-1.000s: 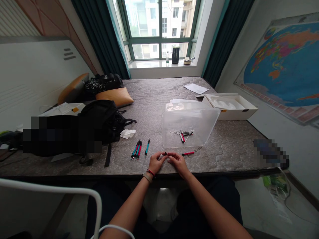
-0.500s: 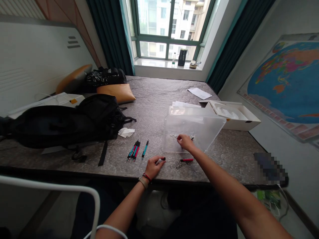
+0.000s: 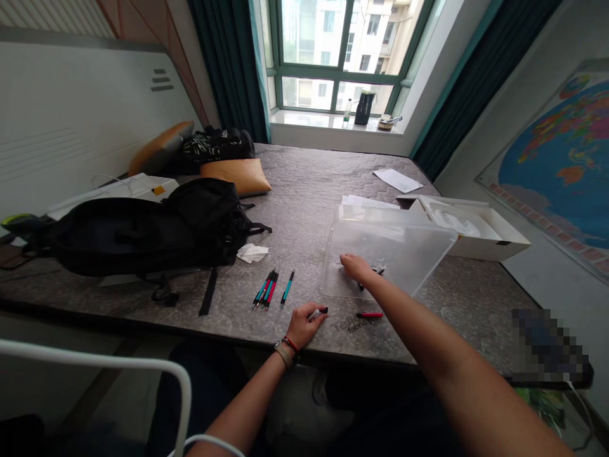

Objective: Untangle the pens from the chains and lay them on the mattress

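My left hand (image 3: 304, 327) rests near the front edge of the table, fingers closed round a marker (image 3: 318, 313) with a dark cap. A clear plastic box (image 3: 413, 244) stands beyond it, its open side toward me. My right hand (image 3: 354, 265) reaches into this box with its fingers bent together; whatever they may hold is hidden. Dark pens (image 3: 377, 271) lie by that hand, partly covered by it. A red pen (image 3: 369, 315) lies under my right forearm. To the left are a bunch of red and teal pens (image 3: 265, 291) and a single teal pen (image 3: 288, 289).
On the left lies a black backpack (image 3: 143, 231), with a crumpled tissue (image 3: 252, 253) beside it. An open white carton (image 3: 490, 244) stands behind the clear box at right. A blurred-out dark device (image 3: 549, 346) sits at the right corner. Paper (image 3: 397, 180) lies farther back.
The view has turned slightly left, so everything appears shifted right. My right hand has moved farther left inside the clear box. My left hand still holds the marker.
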Motion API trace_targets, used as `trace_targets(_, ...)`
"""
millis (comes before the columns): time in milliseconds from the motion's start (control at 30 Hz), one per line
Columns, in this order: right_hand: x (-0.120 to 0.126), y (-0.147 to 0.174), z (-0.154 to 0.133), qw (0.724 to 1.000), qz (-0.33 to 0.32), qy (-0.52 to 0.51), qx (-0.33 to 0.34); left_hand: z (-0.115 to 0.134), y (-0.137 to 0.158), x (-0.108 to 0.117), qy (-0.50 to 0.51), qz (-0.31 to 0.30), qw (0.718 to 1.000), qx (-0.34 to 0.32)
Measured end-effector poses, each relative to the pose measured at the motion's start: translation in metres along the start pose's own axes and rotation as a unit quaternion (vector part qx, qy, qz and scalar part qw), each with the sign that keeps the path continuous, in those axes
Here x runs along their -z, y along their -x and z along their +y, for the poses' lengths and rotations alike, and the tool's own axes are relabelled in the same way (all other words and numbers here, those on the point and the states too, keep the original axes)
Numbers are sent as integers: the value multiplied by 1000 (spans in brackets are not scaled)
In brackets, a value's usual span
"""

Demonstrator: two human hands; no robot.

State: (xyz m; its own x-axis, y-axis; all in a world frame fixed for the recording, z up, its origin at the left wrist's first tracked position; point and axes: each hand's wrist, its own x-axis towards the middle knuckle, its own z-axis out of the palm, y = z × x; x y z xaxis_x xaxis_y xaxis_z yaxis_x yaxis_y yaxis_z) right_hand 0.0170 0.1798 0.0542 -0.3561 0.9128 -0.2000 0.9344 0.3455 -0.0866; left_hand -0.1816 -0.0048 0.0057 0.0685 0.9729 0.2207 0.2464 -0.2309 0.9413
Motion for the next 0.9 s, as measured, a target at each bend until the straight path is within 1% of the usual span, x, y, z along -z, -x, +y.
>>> trace_targets(67,3,4,-1,1000,15,1,7,0,0,1,2,0,1000,-4)
trace_targets(100,5,7,-2,999,37,-11,11,0,0,1,3,0,1000,-5)
trace_targets(167,9,18,-3,989,121,-81,7,-1,0,1,5,2,1000,-5)
trace_targets(200,10,26,-4,974,178,-142,-4,-1,0,1,5,4,1000,-4)
trace_targets(233,11,37,-5,948,231,-216,-22,-1,0,2,5,5,1000,-3)
trace_targets(267,12,51,-7,915,270,-298,-41,-1,0,2,6,6,1000,-3)
trace_targets(300,11,66,-9,878,288,-377,-59,-1,0,1,6,6,1000,-3)
trace_targets(333,10,84,-13,842,277,-458,-65,-2,1,1,6,5,1000,-4)
trace_targets(367,9,101,-18,808,249,-531,-56,-2,1,1,6,4,1000,-5)
trace_targets(400,7,119,-24,781,226,-580,-44,-2,1,0,5,3,1000,-7)
trace_targets(433,5,134,-30,767,213,-605,-35,-2,1,0,3,3,1000,-9)
trace_targets(467,4,147,-37,760,202,-617,-29,-2,1,-1,1,4,1000,-10)
trace_targets(500,3,157,-44,758,196,-621,-26,-2,1,-1,0,4,1000,-12)
trace_targets(567,3,167,-57,769,197,-608,-17,-3,2,-2,-1,3,1000,-16)
trace_targets(633,4,167,-67,788,206,-581,-2,-2,3,-2,-2,1,1000,-20)
trace_targets(800,15,161,-84,850,219,-478,43,1,5,0,-16,-4,1000,-17)
trace_targets(900,21,163,-89,862,235,-446,58,3,5,1,-26,-6,1000,-16)
